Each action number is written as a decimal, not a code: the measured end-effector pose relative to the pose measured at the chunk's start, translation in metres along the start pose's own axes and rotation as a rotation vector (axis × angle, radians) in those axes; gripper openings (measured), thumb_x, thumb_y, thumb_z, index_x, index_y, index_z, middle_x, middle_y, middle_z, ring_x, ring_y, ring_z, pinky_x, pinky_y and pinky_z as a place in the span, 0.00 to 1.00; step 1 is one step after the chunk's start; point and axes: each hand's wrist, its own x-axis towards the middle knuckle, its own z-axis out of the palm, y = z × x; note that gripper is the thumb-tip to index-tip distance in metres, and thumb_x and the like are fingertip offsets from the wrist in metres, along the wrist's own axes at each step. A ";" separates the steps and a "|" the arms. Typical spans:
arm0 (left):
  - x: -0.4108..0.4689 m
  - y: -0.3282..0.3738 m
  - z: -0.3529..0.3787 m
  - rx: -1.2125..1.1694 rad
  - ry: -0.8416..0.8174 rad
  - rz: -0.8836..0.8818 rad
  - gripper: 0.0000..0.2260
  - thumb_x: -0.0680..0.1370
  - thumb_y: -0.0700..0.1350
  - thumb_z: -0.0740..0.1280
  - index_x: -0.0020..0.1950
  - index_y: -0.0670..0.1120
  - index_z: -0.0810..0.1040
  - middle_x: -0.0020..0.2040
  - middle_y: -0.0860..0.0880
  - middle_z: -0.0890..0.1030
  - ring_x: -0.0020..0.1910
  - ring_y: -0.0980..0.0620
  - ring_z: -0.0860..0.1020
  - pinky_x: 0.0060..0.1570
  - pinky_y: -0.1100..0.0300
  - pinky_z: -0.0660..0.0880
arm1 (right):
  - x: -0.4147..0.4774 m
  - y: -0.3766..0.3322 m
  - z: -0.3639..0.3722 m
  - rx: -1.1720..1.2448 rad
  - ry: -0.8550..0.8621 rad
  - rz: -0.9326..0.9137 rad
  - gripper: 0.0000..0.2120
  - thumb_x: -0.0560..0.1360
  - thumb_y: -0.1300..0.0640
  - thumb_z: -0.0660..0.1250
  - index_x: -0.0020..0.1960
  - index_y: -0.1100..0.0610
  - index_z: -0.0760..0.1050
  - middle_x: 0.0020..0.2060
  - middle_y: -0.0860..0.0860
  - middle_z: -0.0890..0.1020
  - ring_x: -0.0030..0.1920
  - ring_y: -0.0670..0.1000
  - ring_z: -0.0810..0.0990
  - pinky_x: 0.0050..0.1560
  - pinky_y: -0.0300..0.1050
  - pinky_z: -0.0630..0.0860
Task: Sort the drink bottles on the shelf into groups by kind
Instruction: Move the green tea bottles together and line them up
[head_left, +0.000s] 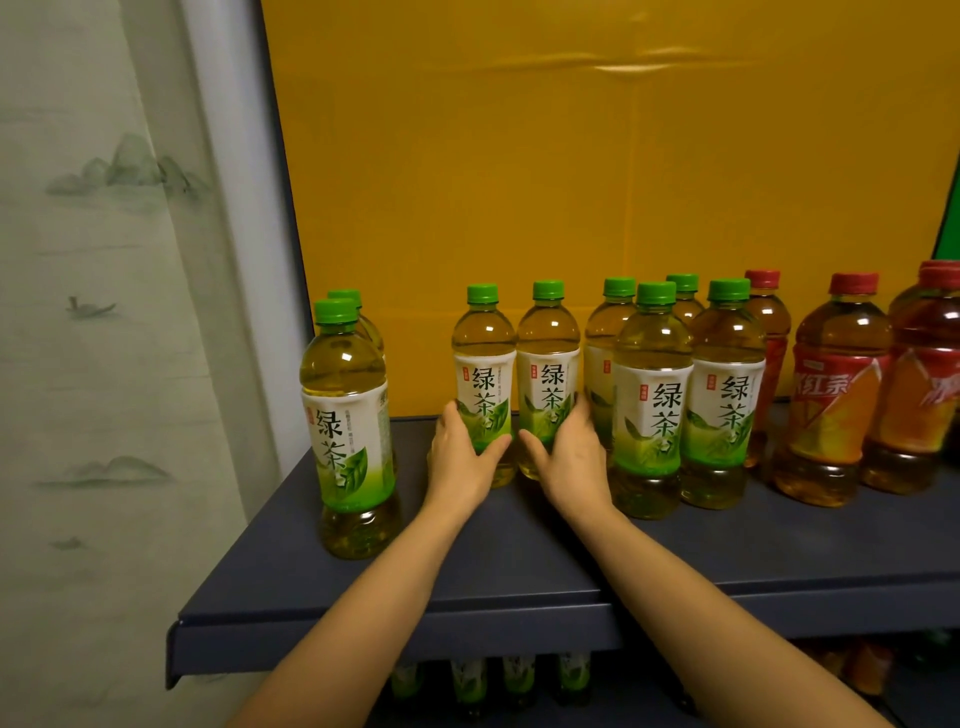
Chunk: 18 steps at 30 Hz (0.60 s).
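Two green-capped green tea bottles stand side by side mid-shelf. My left hand (460, 457) grips the lower part of the left one (483, 364). My right hand (569, 457) grips the right one (548, 364). Two more green tea bottles (345, 415) stand one behind the other at the shelf's left end. Several green tea bottles (652, 395) cluster just right of my right hand. Red-capped red tea bottles (831, 395) with red and orange labels stand at the far right.
The dark blue shelf (519, 571) has a front lip near my forearms. A yellow panel (571, 182) backs it. A grey upright and a printed curtain (104, 312) lie to the left. More bottles (519, 675) stand on a lower shelf.
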 end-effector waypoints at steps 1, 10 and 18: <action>0.000 0.000 0.001 0.023 0.007 0.012 0.26 0.72 0.45 0.71 0.65 0.40 0.64 0.64 0.42 0.70 0.65 0.45 0.69 0.61 0.53 0.67 | 0.001 0.000 0.000 -0.002 0.001 0.009 0.35 0.73 0.53 0.68 0.71 0.60 0.54 0.67 0.59 0.70 0.67 0.61 0.70 0.64 0.54 0.68; -0.002 0.000 0.006 0.115 0.030 0.064 0.30 0.74 0.46 0.68 0.71 0.38 0.59 0.68 0.40 0.68 0.67 0.43 0.67 0.62 0.53 0.66 | 0.003 -0.003 -0.001 -0.013 0.037 0.016 0.32 0.73 0.55 0.69 0.70 0.60 0.56 0.65 0.59 0.70 0.66 0.60 0.69 0.63 0.53 0.67; -0.052 0.002 -0.022 0.108 0.063 0.320 0.20 0.74 0.45 0.67 0.65 0.43 0.70 0.66 0.47 0.69 0.67 0.50 0.67 0.66 0.63 0.63 | -0.004 -0.001 -0.007 0.154 0.011 0.011 0.36 0.72 0.61 0.69 0.74 0.58 0.54 0.71 0.57 0.65 0.72 0.56 0.63 0.71 0.53 0.61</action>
